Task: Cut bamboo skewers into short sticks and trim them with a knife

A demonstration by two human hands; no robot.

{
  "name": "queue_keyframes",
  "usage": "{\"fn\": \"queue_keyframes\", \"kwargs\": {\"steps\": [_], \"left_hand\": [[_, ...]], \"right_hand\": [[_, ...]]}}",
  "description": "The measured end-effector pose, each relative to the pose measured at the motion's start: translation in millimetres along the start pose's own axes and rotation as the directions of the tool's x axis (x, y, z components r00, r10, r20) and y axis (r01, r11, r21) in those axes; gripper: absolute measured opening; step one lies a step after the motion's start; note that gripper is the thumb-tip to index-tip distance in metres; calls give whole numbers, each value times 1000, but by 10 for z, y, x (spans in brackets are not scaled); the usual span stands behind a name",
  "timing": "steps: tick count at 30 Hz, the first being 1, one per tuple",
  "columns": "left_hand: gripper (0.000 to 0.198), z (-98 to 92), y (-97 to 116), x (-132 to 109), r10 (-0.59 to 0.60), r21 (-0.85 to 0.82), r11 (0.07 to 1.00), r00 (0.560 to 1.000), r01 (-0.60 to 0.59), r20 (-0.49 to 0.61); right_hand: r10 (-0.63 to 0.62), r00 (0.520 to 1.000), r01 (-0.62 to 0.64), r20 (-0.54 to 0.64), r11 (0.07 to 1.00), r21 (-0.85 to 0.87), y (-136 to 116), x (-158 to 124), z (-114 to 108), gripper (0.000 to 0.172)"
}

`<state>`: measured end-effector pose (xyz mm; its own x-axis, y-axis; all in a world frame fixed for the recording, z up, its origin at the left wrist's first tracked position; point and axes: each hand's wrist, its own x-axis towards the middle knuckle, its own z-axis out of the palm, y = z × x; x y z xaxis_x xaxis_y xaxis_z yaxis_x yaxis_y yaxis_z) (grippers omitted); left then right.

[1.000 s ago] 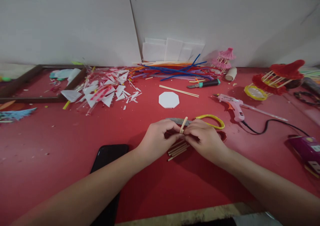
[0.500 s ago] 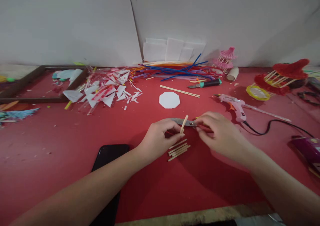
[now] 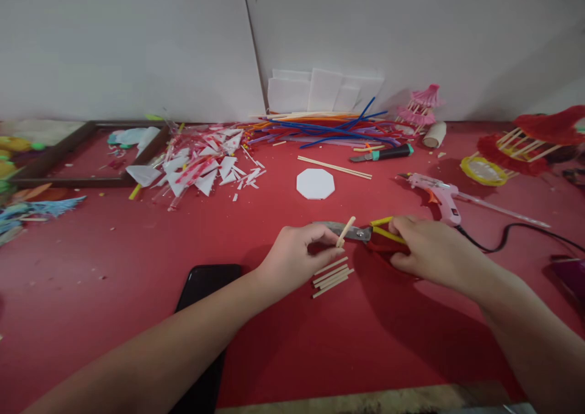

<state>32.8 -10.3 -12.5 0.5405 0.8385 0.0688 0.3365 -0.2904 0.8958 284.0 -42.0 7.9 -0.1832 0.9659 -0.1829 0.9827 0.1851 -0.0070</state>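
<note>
Pinching a pale wooden stick between thumb and forefinger, the left hand (image 3: 290, 256) holds the stick (image 3: 347, 230) tilted above the red bench (image 3: 292, 356), with more short sticks (image 3: 332, 277) lying together at its four o'clock! Over at three o'clock, the right hand (image 3: 427, 246) has its fingers bent at the yellow handle of the scissors (image 3: 361, 234), though whether they're closed around it I cannot tell. From the left hand, a white octagon (image 3: 315, 184) lies at twelve and a black phone (image 3: 210, 281) at eight, while a pink glue gun (image 3: 439, 199) sits at the right hand's twelve.
</note>
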Motion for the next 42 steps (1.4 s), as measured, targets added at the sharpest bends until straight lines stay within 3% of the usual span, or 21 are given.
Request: {"fn": "queue_keyframes", "kwargs": {"steps": [4,7,11,17,24,42], "left_hand": [[9,-12,-24,9,44,-14,999,999,-44,9],[7,-15,-36,6,71,-8,997,997,-71,7],[7,1,-54,3,84,22,996,996,-84,-11],[6,2,-41,5,52,2,999,999,-52,3],[6,-21,-14,8,79,68,994,997,-80,18],[14,-26,-7,13,22,41,999,999,-24,39]], "right_hand": [[114,990,-114,-77,993,5,77,-42,-66,31],[214,958,-214,-192,977,21,188,-128,-123,43],[58,949,-41,-311,997,59,348,-286,-193,42],[-180,955,193,-236,981,32,368,-320,-147,37],[-188,943,190,-275,982,-20,298,-229,-25,35],[-174,952,162,-250,984,-67,255,-234,-113,37]]}}
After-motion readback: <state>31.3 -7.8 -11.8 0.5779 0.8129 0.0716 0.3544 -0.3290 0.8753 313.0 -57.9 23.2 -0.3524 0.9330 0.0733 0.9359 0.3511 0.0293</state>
